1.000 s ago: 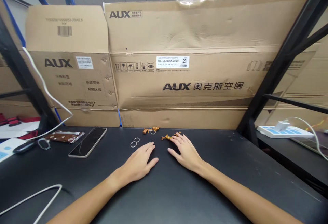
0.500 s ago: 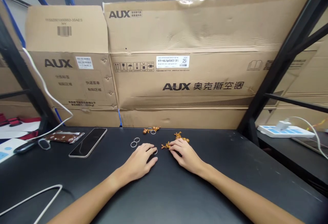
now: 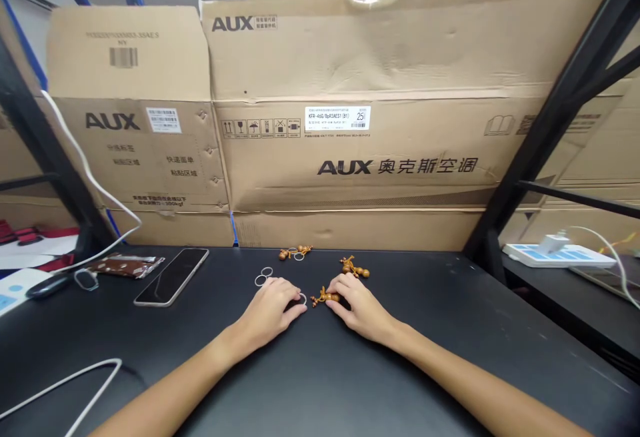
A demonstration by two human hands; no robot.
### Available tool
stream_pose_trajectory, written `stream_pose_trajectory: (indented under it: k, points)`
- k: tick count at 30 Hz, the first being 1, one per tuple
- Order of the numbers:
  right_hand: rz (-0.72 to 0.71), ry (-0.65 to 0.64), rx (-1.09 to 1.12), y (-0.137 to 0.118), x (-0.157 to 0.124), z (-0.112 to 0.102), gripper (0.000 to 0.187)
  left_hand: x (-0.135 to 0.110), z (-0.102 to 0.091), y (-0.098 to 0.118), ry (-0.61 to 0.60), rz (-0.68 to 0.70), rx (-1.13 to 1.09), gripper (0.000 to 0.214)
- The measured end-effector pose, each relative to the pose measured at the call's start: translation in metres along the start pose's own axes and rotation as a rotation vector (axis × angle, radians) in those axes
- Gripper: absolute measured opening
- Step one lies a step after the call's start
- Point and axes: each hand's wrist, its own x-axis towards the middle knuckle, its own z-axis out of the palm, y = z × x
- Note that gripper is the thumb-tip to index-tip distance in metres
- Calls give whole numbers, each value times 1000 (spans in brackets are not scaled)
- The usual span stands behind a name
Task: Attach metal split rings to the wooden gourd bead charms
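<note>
Holds a metal ring (image 3: 305, 299) at the fingertips of the left hand (image 3: 270, 310), thumb and fingers drawn in on one side, right-hand arc exposed; probably gripped by the edge so as not to cover the loop. Pinches the front gourd charm (image 3: 329, 296) in the right hand (image 3: 363, 307), fingers closed on the wooden right end, cord end pointing left toward the ring; likely turned this way to present the cord rather than the body. Lines up ring and charm near each other but apart, low at the counter (image 3: 320, 384); cannot tell whether resting on the surface or slightly raised.

Just beyond the right hand, a second gourd charm (image 3: 357, 269), seemingly handy there for the fingers. Just beside the left knuckles, two loose rings (image 3: 263, 276) lying together, apart from the charms, perhaps for easy picking. Farther back near the cardboard (image 3: 350, 187), apparently a pair of charms (image 3: 303, 250) with rings among the cords, probably there to stay out of the way. Over to the left, a phone (image 3: 171, 278) lying flat near a brown packet (image 3: 125, 266), well apart from the small parts, perhaps for elbow room.
</note>
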Motion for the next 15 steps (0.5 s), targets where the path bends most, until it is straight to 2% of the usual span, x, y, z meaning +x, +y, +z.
stream_pose_trajectory:
  k: [8, 11, 15]
  points:
    - [-20, 1, 115, -11, -2, -1, 10, 0, 2, 4, -63, 23, 94, 25]
    - [-42, 0, 120, -19, -4, -2, 10, 1, 1, 7, -37, -56, -71, 27]
    - [-61, 17, 122, -24, -4, -4, 10, 6, -2, 10, -32, -275, -420, 31]
